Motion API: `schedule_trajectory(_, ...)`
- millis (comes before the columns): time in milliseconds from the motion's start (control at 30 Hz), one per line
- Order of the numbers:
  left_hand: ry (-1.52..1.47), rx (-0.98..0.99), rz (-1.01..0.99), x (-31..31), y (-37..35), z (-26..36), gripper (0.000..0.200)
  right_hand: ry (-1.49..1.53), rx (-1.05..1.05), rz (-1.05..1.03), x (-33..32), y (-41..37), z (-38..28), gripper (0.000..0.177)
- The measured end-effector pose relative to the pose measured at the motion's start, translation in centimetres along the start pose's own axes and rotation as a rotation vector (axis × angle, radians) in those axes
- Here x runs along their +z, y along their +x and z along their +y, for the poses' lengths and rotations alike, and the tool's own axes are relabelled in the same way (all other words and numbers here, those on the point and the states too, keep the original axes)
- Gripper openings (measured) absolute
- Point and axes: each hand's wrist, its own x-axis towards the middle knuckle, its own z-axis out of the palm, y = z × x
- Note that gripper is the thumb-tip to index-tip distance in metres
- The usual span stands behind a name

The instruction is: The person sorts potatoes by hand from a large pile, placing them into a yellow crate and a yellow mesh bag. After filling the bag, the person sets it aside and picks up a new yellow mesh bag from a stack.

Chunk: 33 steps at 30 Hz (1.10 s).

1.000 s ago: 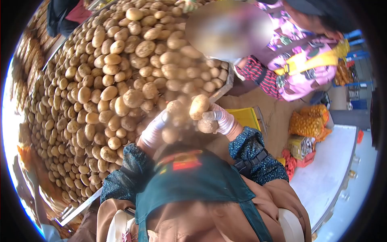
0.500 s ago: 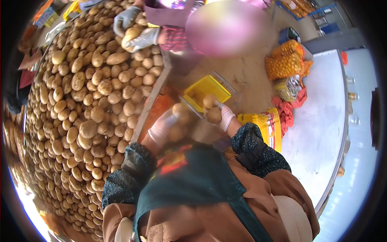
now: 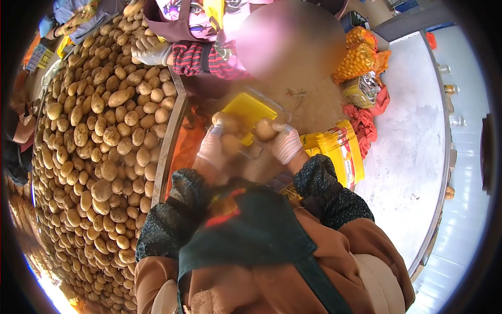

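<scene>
My left hand, in a pale striped glove, is closed on potatoes at the left of a yellow tray. On the tray's right side, my right hand, gloved the same way, grips a single potato between thumb and fingers. Both hands are in front of my dark green apron. Blur hides part of the area below the potatoes. A large heap of potatoes lies to my left behind a board edge.
A co-worker's gloved hand rests over the heap's far end. Yellow bags, a red cloth and orange net bags lie to the right, beside a white surface.
The view has shifted. My right hand has turned, showing more of its glove, with one potato now visible there instead of two. The co-worker's hands have moved away from the potato they held.
</scene>
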Motion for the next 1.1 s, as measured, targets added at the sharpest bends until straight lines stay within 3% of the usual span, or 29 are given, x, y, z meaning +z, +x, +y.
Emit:
schedule_trajectory(33, -0.012, 0.037, -0.008, -0.2, 0.7, -0.4, 0.048, -0.02, -0.02, -0.047, -0.5, 0.2, 0.0, 0.056)
schedule_trajectory(133, -0.055, 0.128, -0.039, -0.5, 2.4, -1.2, 0.054, -0.128, -0.057, 0.067, -1.3, 1.1, 0.4, 0.058)
schedule_trajectory(233, 0.041, 0.219, -0.003, -1.1, 2.1, -0.9, 0.06, -0.168, -0.037, 0.381, -0.6, 1.4, 1.0, 0.056)
schedule_trajectory(333, 0.122, 0.217, -0.049, -2.5, 0.0, 0.3, 0.063, -0.566, 0.05, 0.438, 2.7, 0.8, 1.9, 0.053)
schedule_trajectory(367, 0.127, 0.167, -0.07, -1.2, -2.8, 1.3, 0.062, -0.722, 0.114, 0.231, 2.2, 0.6, 2.2, 0.058)
schedule_trajectory(433, 0.114, 0.124, -0.134, -1.6, -5.3, 2.3, 0.058, -1.091, -0.033, 0.06, 3.4, 1.0, 4.5, 0.058)
schedule_trajectory(467, 0.063, 0.165, -0.206, -3.5, -4.9, 1.5, 0.056, -1.271, -0.136, -0.044, 4.7, 1.7, 5.5, 0.058)
schedule_trajectory(533, -0.018, 0.281, -0.327, -6.3, -4.6, 1.1, 0.051, -1.361, -0.322, -0.254, 9.6, 1.1, 7.5, 0.055)
schedule_trajectory(600, 0.227, 0.371, -0.146, -6.1, -7.4, 3.0, 0.061, -1.442, -0.352, -0.388, 12.4, 2.5, 9.4, 0.05)
schedule_trajectory(667, 0.319, 0.292, -0.107, -6.4, -10.8, 6.1, 0.065, -1.218, -0.116, -0.513, 12.2, 5.7, 11.8, 0.046)
schedule_trajectory(733, 0.083, 0.292, -0.162, -7.6, -14.0, 7.5, 0.061, -1.095, 0.063, -0.583, 14.1, 7.1, 13.6, 0.041)
schedule_trajectory(800, 0.116, 0.413, -0.124, -9.3, -16.5, 9.0, 0.056, -1.168, 0.122, -0.589, 17.1, 7.5, 15.1, 0.042)
schedule_trajectory(833, 0.13, 0.469, -0.101, -10.2, -17.8, 9.6, 0.054, -1.074, 0.249, -0.587, 18.8, 7.5, 15.9, 0.042)
schedule_trajectory(933, 0.057, 0.533, 0.137, -12.6, -21.8, 10.5, 0.051, -1.05, 0.448, -0.6, 19.1, 11.9, 20.6, 0.042)
schedule_trajectory(967, 0.033, 0.57, 0.196, -15.2, -22.1, 10.3, 0.052, -1.017, 0.488, -0.545, 22.1, 10.7, 20.9, 0.042)
schedule_trajectory(1067, 0.378, 0.795, 0.381, -19.0, -24.0, 10.2, 0.05, -0.768, 0.578, -0.549, 26.9, 12.6, 22.4, 0.038)
schedule_trajectory(1100, 0.456, 0.863, 0.422, -21.0, -24.2, 9.7, 0.05, -0.825, 0.627, -0.436, 28.7, 13.5, 22.4, 0.036)
